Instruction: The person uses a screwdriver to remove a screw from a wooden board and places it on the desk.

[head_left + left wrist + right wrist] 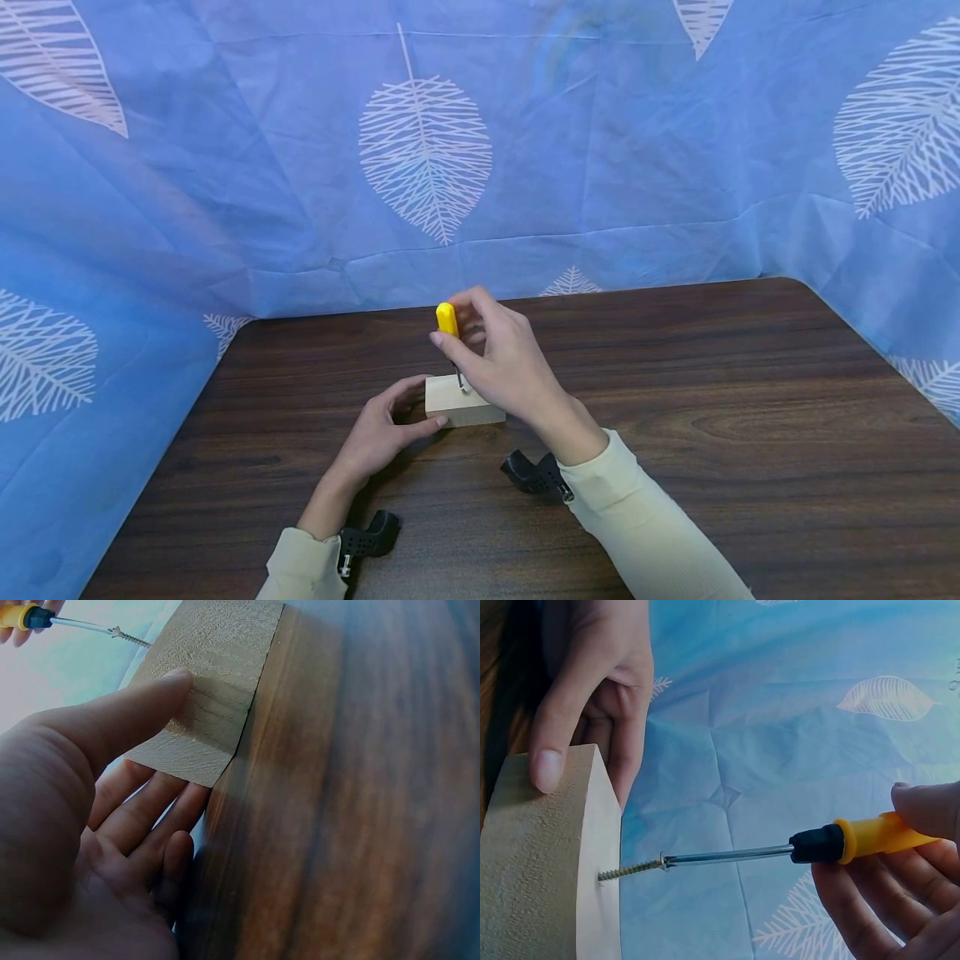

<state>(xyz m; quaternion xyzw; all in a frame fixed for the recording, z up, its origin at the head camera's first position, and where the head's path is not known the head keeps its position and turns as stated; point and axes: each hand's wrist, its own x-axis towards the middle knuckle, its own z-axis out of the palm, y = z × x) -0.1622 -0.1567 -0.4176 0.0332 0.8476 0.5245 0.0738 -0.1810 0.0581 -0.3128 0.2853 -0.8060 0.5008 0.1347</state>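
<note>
A pale wooden block [465, 413] lies on the dark table. My left hand [382, 429] grips its left end, thumb [169, 694] on the front face and fingers behind. In the right wrist view a screw [630, 870] stands out of the block's top face, its tip in the wood and most of its thread showing. My right hand [506, 354] holds a screwdriver [829, 844] by its yellow handle, between thumb and fingers. The steel shaft [731, 856] lines up with the screw, its tip at the screw head.
Black wrist mounts [371, 535] sit at both sleeve cuffs, just above the wood-grain table [712, 400]. A blue curtain [300, 167] with white leaf prints hangs behind the table's back edge and round both sides.
</note>
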